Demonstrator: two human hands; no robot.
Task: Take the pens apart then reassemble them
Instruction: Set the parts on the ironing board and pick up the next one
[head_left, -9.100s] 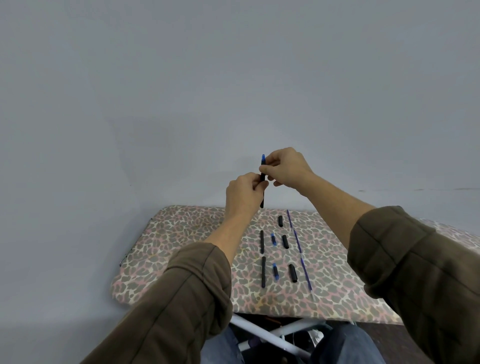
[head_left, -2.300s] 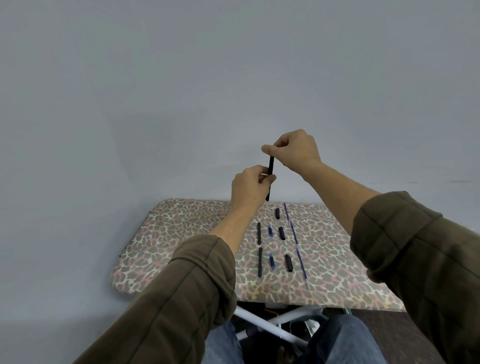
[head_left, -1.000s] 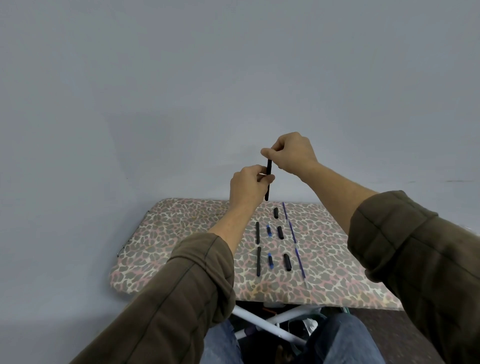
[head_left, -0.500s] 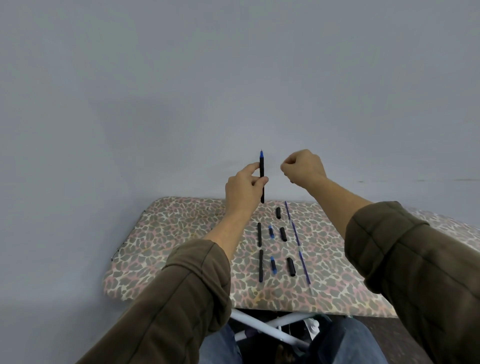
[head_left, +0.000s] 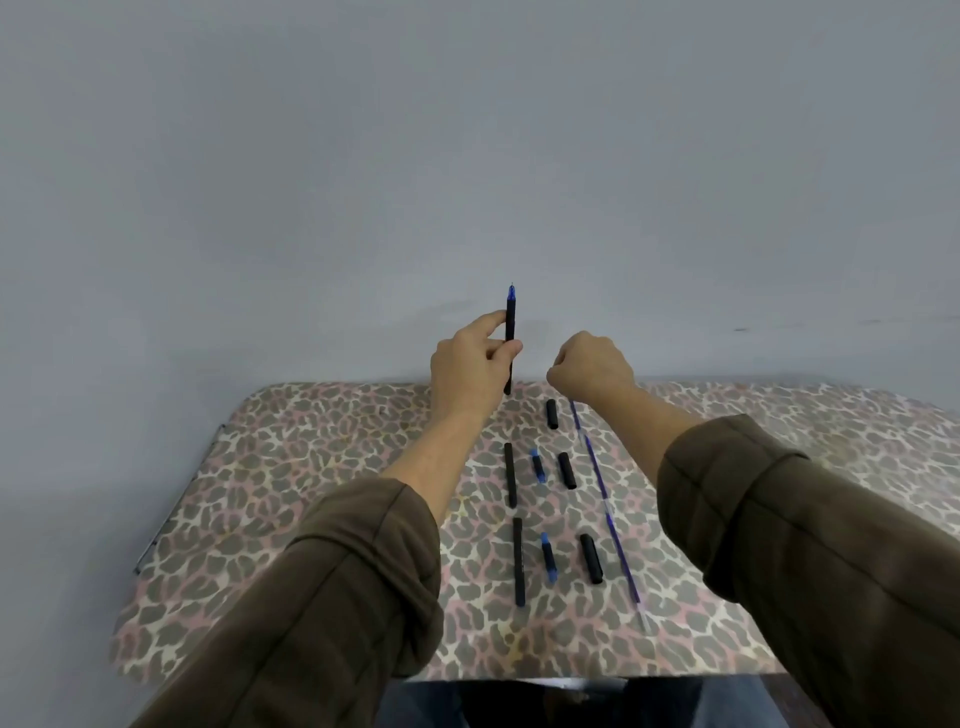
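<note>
Left hand (head_left: 467, 364) pinches pen (head_left: 510, 338) upright, blue tip (head_left: 511, 294) up, above far board (head_left: 311, 467) edge. Right hand (head_left: 589, 364) curled, nothing visible inside, over far cap (head_left: 551, 414). Best: take cap, press straight onto tip.

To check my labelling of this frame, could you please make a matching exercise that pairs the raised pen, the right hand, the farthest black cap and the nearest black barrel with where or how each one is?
Things:
1. raised pen
2. right hand
3. farthest cap
4. nearest barrel

Places or states:
A. lying on the board, at the near end of the left row
B. fingers curled, nothing visible in them
C. upright, pinched by the left hand
D. lying at the far end of the row of three caps

Pairs: 1-C, 2-B, 3-D, 4-A
</note>
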